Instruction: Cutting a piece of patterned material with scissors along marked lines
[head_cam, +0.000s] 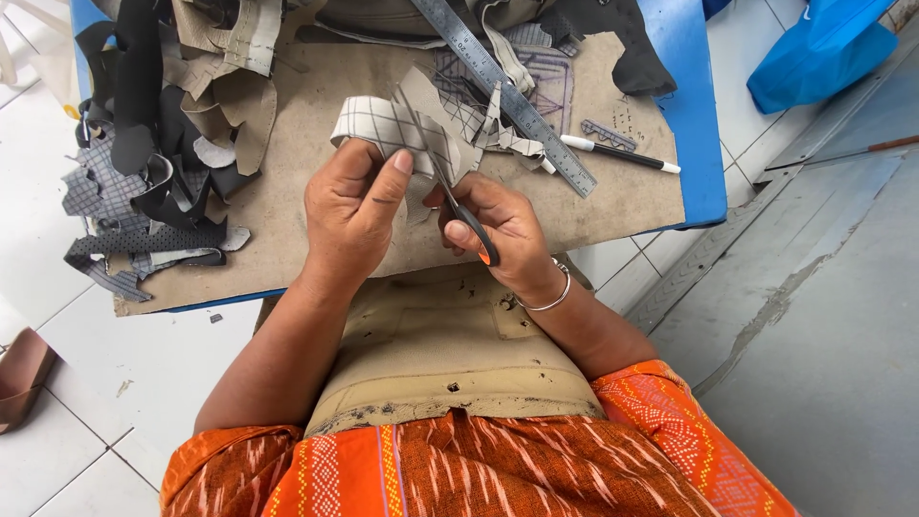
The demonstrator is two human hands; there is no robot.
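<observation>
My left hand (352, 206) pinches a pale checked fabric piece (385, 129) between thumb and fingers, holding it up over the brown board (287, 206). My right hand (498, 230) grips black-handled scissors (458, 206), whose blades point up and left into the checked fabric. A silver bangle sits on my right wrist. A tan fabric panel (450, 340) lies across my lap below both hands.
A metal ruler (507, 91) lies diagonally at the back, with a white pen (622, 153) beside it. Several black, grey and tan scraps (153, 163) pile on the left. The blue table (694, 105) ends at right; a blue bag (823, 48) lies on the floor.
</observation>
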